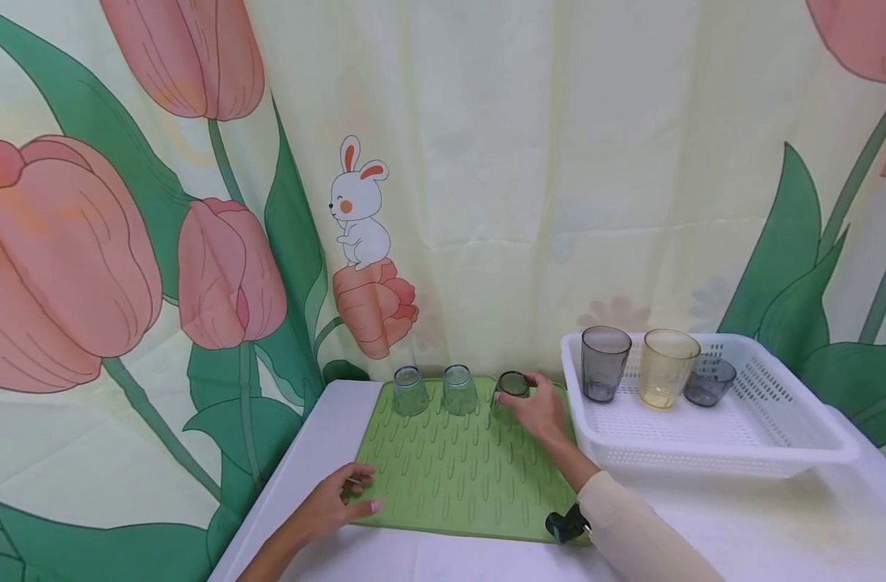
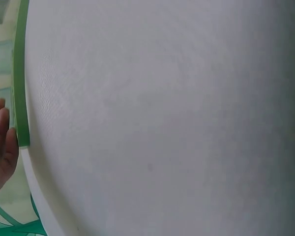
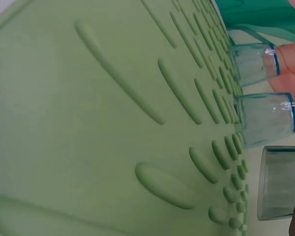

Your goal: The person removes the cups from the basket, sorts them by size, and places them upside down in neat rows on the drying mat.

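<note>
The bumpy mat likely stops slips. The left hand is loose, empty. At the back, the right hand pinches a dark glass beside two bluish glasses; from here I can't see if it touches down.

Pale curtain, printed pink tulips, printed white rabbit, white table

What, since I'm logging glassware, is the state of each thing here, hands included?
Green ridged mat, lying flat
Left bluish transparent tumbler, upside down on mat
Right bluish transparent tumbler, upside down on mat
Greenish transparent tumbler, upside down, held off mat
White perforated plastic basket, upright, loaded
Tall grey transparent tumbler, upright
Yellow transparent tumbler, upright
Short grey transparent cup, upright
Right hand, gripping greenish tumbler
Left hand, holding nothing
</note>
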A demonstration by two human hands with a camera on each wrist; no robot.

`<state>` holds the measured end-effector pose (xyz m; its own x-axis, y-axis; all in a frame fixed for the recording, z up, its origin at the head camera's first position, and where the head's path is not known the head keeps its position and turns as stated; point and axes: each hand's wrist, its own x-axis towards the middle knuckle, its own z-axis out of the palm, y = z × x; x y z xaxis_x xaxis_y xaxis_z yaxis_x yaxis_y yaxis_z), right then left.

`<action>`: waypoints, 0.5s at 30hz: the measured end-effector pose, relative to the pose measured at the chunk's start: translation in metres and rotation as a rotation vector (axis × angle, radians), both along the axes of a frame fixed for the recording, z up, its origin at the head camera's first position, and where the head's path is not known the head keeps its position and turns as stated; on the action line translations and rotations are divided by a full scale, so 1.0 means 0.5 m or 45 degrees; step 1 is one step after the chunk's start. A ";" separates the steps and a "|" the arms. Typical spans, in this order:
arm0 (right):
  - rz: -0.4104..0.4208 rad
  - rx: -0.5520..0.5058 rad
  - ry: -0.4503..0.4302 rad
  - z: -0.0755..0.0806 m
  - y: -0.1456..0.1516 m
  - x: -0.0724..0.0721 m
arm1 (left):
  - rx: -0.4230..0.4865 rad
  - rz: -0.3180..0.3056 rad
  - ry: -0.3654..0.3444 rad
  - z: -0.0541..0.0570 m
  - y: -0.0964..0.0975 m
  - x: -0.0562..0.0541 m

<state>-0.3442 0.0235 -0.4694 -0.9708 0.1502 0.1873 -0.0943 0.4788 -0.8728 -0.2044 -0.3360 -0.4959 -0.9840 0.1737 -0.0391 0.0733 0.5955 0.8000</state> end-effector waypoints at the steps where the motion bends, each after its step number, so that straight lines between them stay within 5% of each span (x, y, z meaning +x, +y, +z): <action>1: -0.008 0.007 -0.003 -0.002 -0.001 -0.003 | -0.003 0.002 0.001 0.001 -0.002 0.001; 15: -0.042 0.042 -0.049 -0.015 -0.007 -0.037 | -0.137 0.086 0.029 -0.006 -0.037 0.015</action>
